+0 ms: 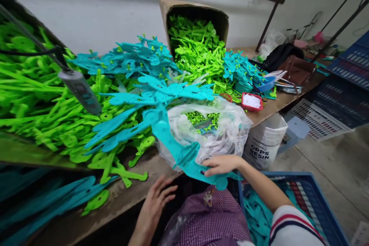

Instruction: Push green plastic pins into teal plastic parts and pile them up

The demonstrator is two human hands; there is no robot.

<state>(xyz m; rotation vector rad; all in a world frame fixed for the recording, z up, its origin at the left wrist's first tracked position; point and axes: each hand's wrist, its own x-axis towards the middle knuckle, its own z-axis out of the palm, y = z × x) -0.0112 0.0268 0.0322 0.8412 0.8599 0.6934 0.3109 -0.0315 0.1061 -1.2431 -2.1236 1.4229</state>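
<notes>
A long flat turquoise plastic part [165, 134] slants across the middle of the view, its upper end overlapping other turquoise parts [178, 90]. At its lower end, my right hand [221, 164] grips it, fingers lying over the near face and the thumb side partly hidden. My left hand [157, 196] is held low by the table edge, fingers apart and holding nothing. Behind the gripped part sits a clear plastic bag [235, 130] with small green bits [201, 117] inside. Lime-green plastic parts [52, 111] are heaped to the left.
A grey electric screwdriver [80, 90] hangs over the green heap. An open cardboard box [227, 30] spills more green parts. A red basket [252, 102] of white pieces stands on the table's right side. Below are a white resin sack [265, 142] and a blue crate [314, 184].
</notes>
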